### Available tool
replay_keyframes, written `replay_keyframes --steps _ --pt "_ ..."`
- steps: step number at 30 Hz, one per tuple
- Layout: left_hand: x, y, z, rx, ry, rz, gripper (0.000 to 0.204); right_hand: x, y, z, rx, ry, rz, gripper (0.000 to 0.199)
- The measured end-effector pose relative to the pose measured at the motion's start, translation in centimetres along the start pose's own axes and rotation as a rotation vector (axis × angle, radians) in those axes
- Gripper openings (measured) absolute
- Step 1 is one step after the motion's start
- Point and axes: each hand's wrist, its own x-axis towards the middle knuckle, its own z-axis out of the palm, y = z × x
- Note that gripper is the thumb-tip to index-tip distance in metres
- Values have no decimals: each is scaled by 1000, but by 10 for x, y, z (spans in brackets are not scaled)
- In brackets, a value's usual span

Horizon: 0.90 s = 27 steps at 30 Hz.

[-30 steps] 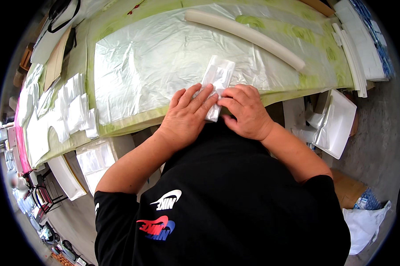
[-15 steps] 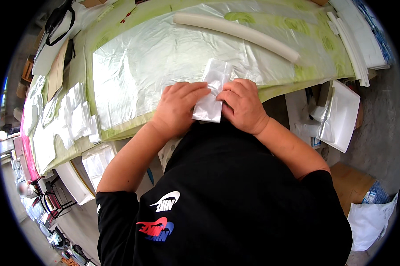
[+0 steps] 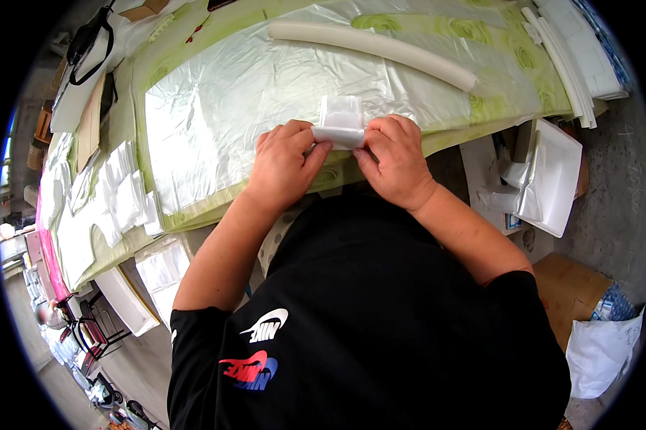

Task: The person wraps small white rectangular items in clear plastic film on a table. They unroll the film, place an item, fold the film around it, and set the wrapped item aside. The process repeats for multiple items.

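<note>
A clear, whitish plastic bag (image 3: pixel 342 112) lies at the near edge of the table, its near part folded or rolled up into a thick band. My left hand (image 3: pixel 283 161) pinches the left end of that band between thumb and fingers. At the other end, my right hand (image 3: pixel 393 159) grips it the same way. Beyond the band, the flat far part of the bag rests on clear plastic sheeting (image 3: pixel 194 143) spread over the table. Whether anything is inside the bag, I cannot tell.
A long pale tube-like roll (image 3: pixel 373 48) lies across the far side of the green-patterned tablecloth (image 3: pixel 466 29). Stacked white plastic pieces (image 3: pixel 122 186) are at the left. Below the table's right edge stands a white bin (image 3: pixel 556 179), with a cardboard box (image 3: pixel 566 290) nearer.
The near half of the bag, flat before, is now turned up into a band. My hands have moved from its sides to the band's two ends.
</note>
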Motion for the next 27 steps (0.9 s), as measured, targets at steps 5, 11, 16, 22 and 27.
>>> replay_keyframes --steps 5,11,16,22,27 --pt "8 7 0 118 -31 -56 23 4 0 -1 -63 25 49 15" --pt "16 11 0 119 -36 -130 24 11 3 5 -142 -12 96 14" --pt "17 7 6 176 18 -111 20 23 4 3 -236 -122 146 16" --pt "11 3 17 218 124 -14 31 31 6 2 -245 -196 157 17" --pt "12 8 24 284 -123 15 62 34 7 3 -218 -226 227 23"
